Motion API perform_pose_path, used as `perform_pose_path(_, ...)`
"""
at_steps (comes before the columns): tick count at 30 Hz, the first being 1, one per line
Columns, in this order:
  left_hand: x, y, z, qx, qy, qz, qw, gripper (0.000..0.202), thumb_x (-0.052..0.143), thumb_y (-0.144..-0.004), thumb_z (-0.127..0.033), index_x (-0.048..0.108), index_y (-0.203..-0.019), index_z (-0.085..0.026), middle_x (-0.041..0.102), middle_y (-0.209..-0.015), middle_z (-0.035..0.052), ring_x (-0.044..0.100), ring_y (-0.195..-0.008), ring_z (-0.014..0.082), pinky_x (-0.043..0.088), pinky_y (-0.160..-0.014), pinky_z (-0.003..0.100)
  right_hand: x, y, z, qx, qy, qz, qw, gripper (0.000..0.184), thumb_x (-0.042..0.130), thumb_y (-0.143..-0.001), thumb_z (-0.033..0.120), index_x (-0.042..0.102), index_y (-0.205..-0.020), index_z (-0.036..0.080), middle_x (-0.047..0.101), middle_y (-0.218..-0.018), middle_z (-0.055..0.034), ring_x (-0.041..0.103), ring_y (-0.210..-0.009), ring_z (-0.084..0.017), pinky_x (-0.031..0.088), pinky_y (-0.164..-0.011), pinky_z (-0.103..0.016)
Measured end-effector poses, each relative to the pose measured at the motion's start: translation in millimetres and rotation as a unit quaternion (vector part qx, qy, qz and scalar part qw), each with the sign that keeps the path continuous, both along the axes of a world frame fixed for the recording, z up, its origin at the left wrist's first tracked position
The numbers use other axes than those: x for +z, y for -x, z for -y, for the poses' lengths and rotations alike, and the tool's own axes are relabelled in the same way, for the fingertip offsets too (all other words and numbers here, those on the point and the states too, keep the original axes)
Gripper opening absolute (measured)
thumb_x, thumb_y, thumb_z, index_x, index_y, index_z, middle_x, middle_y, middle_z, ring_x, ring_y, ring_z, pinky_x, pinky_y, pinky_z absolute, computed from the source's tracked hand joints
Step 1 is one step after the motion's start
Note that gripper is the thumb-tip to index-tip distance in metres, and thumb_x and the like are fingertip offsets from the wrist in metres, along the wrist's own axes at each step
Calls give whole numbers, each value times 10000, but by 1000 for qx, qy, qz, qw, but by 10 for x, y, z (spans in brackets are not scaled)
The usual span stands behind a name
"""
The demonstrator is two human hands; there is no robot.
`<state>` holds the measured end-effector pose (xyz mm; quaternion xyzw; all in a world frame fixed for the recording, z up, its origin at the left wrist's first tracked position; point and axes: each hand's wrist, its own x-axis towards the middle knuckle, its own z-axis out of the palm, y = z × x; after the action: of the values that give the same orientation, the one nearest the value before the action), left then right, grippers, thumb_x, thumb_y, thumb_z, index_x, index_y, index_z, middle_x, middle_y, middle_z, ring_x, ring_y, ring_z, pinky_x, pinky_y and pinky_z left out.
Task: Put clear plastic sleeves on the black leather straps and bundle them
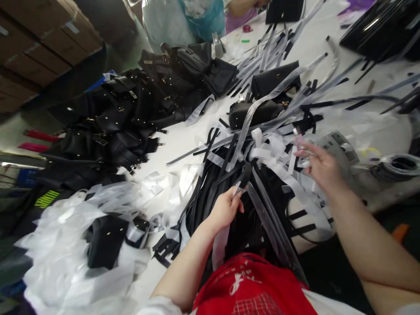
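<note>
My left hand (225, 209) is closed on the end of a black strap (243, 175) that has clear film on it, just above a heap of black straps (229, 218) in front of me. My right hand (317, 162) hovers to the right over loose white film strips (275, 157); its fingers are curled and blurred, pinching a small pale strip. Both forearms reach in from the bottom of the view.
A pile of black bags (131, 109) with metal buckles lies at the left and back of the white table (183, 140). Crumpled clear plastic (65, 245) with a black pouch (105, 240) sits at lower left. A tape roll (398, 165) rests at right. Another person stands at the far end.
</note>
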<state>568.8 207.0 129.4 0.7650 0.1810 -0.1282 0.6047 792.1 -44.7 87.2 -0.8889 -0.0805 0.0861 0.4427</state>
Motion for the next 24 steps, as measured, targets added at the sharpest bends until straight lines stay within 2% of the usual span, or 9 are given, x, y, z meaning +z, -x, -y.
perform_pose_path(2, 13, 84, -17, -10, -57, 0, 998, 424, 361, -1003, -417, 601, -1247, -166, 641, -622, -20, 560, -573, 126, 421, -665, 236, -312, 510, -176, 33, -55, -116, 991, 531, 358, -893, 259, 534, -1385, 166, 689, -1183, -119, 530, -538, -90, 459, -548, -252)
perform_pose_path(5, 6, 251, -56, -24, -114, -10, 993, 394, 377, -996, -373, 597, -1260, -181, 654, -635, -20, 572, -567, 129, 411, -642, 230, -692, 1098, -314, 81, -23, -180, 980, 479, 401, -822, 258, 675, -1188, 116, 730, -1015, -104, 584, -568, -118, 497, -567, -264)
perform_pose_path(8, -1, 421, -95, -30, -131, -22, 991, 388, 374, -995, -375, 607, -1233, -176, 656, -637, -17, 560, -539, 123, 403, -620, 227, -858, 1378, -338, 106, 34, -187, 976, 331, 483, -801, 279, 729, -980, 148, 726, -897, -75, 625, -654, -156, 520, -660, -293)
perform_pose_path(11, 18, 544, -106, -28, -118, -20, 992, 396, 369, -997, -395, 614, -1212, -171, 669, -649, -9, 565, -550, 122, 409, -622, 226, -869, 1406, -396, 93, 106, -160, 977, 212, 646, -748, 335, 683, -863, 161, 704, -912, -101, 653, -887, -249, 500, -848, -366)
perform_pose_path(13, 47, 603, -96, -23, -80, -11, 996, 406, 374, -997, -417, 617, -1205, -165, 677, -656, -1, 577, -569, 122, 418, -620, 221, -828, 1361, -467, 74, 150, -148, 975, 263, 727, -679, 297, 647, -880, 146, 688, -908, -132, 648, -948, -304, 475, -893, -408)
perform_pose_path(15, 81, 658, -80, -18, -5, -15, 1000, 443, 366, -998, -458, 589, -1242, -163, 670, -640, -4, 540, -500, 108, 401, -546, 208, -742, 1321, -524, 58, 175, -146, 972, 308, 713, -672, 221, 625, -950, 121, 680, -897, -159, 656, -934, -323, 474, -876, -418)
perform_pose_path(19, 141, 769, -63, -1, 161, -37, 986, 493, 384, -985, -518, 472, -1297, -145, 656, -609, -17, 373, -324, 63, 257, -371, 173, -386, 1403, -520, 51, 162, -151, 974, 268, 538, -821, 249, 593, -1052, 124, 685, -904, -155, 671, -769, -248, 499, -716, -347)
perform_pose_path(21, 164, 810, -63, 6, 206, -33, 978, 474, 416, -978, -511, 448, -1267, -136, 670, -621, -3, 361, -309, 51, 231, -353, 160, -133, 1539, -504, 67, 100, -168, 978, 303, 430, -900, 346, 550, -1115, 170, 693, -918, -106, 616, -584, -172, 463, -542, -289)
perform_pose_path(24, 202, 830, -54, 8, 236, -22, 972, 463, 427, -979, -499, 425, -1275, -143, 677, -625, -5, 362, -303, 43, 226, -347, 147, 242, 1771, -540, 56, -120, -241, 961, 363, 512, -876, 469, 501, -1140, 220, 695, -942, -59, 554, -505, -123, 378, -414, -229)
